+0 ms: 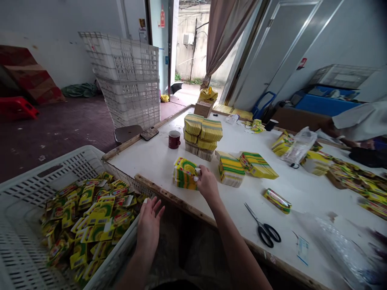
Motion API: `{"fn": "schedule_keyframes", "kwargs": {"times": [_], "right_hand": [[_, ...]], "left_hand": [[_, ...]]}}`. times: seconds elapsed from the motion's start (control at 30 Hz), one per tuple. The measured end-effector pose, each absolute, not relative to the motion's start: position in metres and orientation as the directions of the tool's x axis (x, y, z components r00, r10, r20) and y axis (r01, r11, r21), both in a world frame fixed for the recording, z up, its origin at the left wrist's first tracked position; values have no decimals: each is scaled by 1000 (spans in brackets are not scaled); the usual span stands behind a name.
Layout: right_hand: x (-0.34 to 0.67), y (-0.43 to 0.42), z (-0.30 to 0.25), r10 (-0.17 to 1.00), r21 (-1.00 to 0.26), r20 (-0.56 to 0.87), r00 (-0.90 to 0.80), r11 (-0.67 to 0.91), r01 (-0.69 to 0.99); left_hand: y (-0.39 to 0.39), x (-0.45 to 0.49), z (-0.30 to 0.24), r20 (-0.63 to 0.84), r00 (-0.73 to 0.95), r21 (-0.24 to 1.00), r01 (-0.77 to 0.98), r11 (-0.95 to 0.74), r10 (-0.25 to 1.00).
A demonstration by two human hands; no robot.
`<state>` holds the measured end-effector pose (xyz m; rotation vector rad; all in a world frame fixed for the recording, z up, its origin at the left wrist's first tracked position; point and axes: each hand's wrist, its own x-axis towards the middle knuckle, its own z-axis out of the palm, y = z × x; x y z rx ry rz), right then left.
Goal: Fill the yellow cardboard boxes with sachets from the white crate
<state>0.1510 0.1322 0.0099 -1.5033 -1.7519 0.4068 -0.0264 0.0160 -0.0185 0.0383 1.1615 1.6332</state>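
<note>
**Right hand on stack, left idle at the crate**

A worker's right hand (207, 184) closes on a stack (184, 174) of yellow-green packets. The stack stands on the counter (302, 183), just right of the white crate (60, 161) and close to the counter's near edge. It lies to the left of the grip. The fingertips press its right side, and the wrist trails back toward the worker. The stack is squat, with its top packet face-up and tipped a little toward the camera. The left hand (148, 221) hangs at the crate's right rim with fingers spread and holding nothing. Whether it touches the rim cannot be told, and it is well apart from the stack. Loose packets (90, 217) fill the crate. Scissors (264, 229) lie farther right of the crate, beyond the right forearm.
</note>
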Motion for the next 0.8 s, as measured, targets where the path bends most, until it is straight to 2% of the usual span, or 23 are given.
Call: {"fn": "schedule_keyframes", "kwargs": {"times": [0.13, 0.23, 0.3, 0.37, 0.47, 0.53, 0.6, 0.7, 0.8], "right_hand": [[152, 127, 18, 940, -738, 341, 17, 256, 624], [148, 104, 25, 948, -803, 318, -23, 282, 525], [141, 80, 25, 950, -841, 274, -152, 313, 442], [132, 54, 21, 922, -894, 203, -329, 312, 321], [124, 26, 13, 911, -992, 99, -402, 120, 27], [123, 18, 11, 920, -993, 48, -388, 2, -119], [125, 16, 13, 909, -975, 6, -416, -86, -203], [123, 14, 17, 892, -963, -37, -451, -153, -223], [112, 3, 20, 903, -981, -38, -428, -116, -157]], "left_hand": [[15, -22, -20, -470, -334, 670, -737, 84, 817], [14, -17, -20, -329, -244, 681, -731, 50, 912], [16, -13, -17, -185, -195, 695, -719, -12, 963], [19, -10, -13, -130, -190, 719, -694, -40, 973], [22, -8, -9, -96, -317, 859, -505, -82, 944], [21, -8, -9, -35, -387, 926, -360, -115, 921], [20, -8, -11, -1, -381, 941, -312, -128, 924], [19, -5, -9, 0, -343, 906, -397, -145, 939], [20, 1, 1, -66, -353, 753, -631, -186, 933]]}}
